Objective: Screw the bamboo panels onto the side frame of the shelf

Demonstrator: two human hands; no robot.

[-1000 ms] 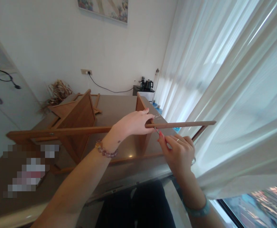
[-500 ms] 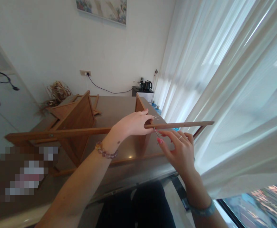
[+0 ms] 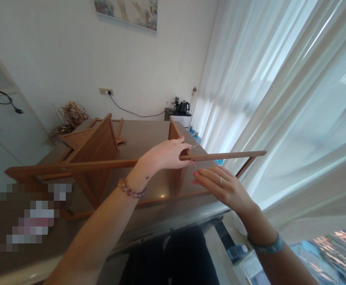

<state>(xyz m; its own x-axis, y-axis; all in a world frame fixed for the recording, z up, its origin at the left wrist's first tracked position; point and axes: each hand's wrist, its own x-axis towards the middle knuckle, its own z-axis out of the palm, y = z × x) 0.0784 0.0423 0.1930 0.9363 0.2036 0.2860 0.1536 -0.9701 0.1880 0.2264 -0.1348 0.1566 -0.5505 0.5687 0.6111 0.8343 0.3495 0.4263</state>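
A partly assembled wooden shelf frame (image 3: 95, 165) lies on its side on the table, its long rail running across in front of me. My left hand (image 3: 167, 154) wraps over that rail where an upright wooden shelf board (image 3: 175, 130) meets it. Under the joint, a thin metal hex key (image 3: 193, 166) slants down from the rail. My right hand (image 3: 220, 184) pinches the lower end of this key between thumb and fingers. Another upright board (image 3: 101, 146) stands between the rails further left. The key's tip and the screw are too small to make out.
More wooden pieces (image 3: 78, 138) and dried plants (image 3: 72, 114) are at the table's back left. A kettle (image 3: 184, 106) stands on a small cabinet behind. White curtains (image 3: 279, 130) hang close on the right. A plastic bottle (image 3: 238, 251) is low at the right.
My right hand has turned at the wrist and its forearm has swung to the right, with the fingers folded closer round the key. My left hand and the frame stay almost where they were.
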